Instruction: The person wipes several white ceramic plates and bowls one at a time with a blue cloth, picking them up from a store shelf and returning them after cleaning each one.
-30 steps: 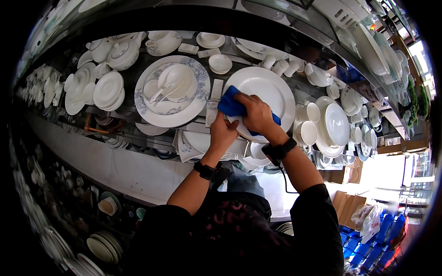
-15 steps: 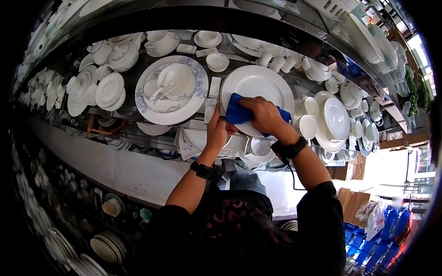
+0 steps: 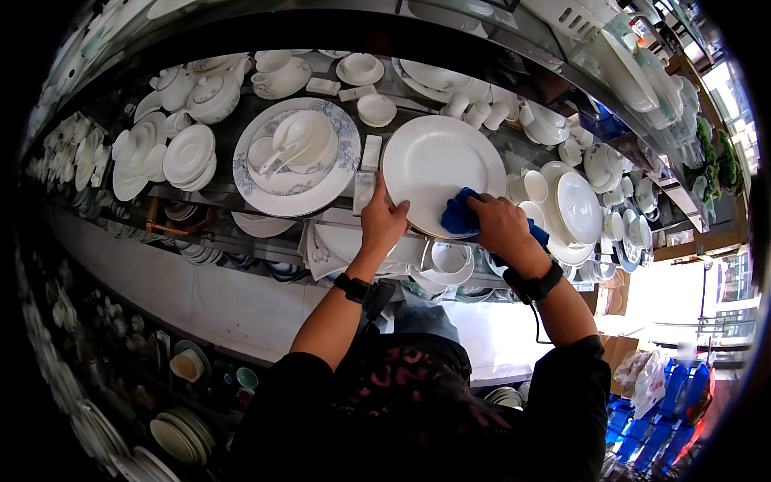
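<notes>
A large round white plate (image 3: 442,165) lies over the glass shelf in front of me. My left hand (image 3: 384,218) grips its lower left rim, thumb on top and fingers at the edge. My right hand (image 3: 506,229) is closed on a blue cloth (image 3: 460,214), which touches the plate's lower right rim. Part of the cloth hangs out below that hand. Left of the plate are small white rectangular dishes (image 3: 372,153) and a blue-patterned plate (image 3: 341,165) bearing a bowl and a spoon (image 3: 297,133).
White cups (image 3: 531,186) and stacked plates (image 3: 578,207) stand close on the right. Lidded tureens (image 3: 214,98) and stacked saucers (image 3: 189,153) fill the left. A shelf edge (image 3: 321,32) runs above. More bowls (image 3: 447,259) sit on a lower shelf.
My right hand has moved right and down with the blue cloth, from the plate's middle to its lower right rim. My left thumb now lies on the plate's rim.
</notes>
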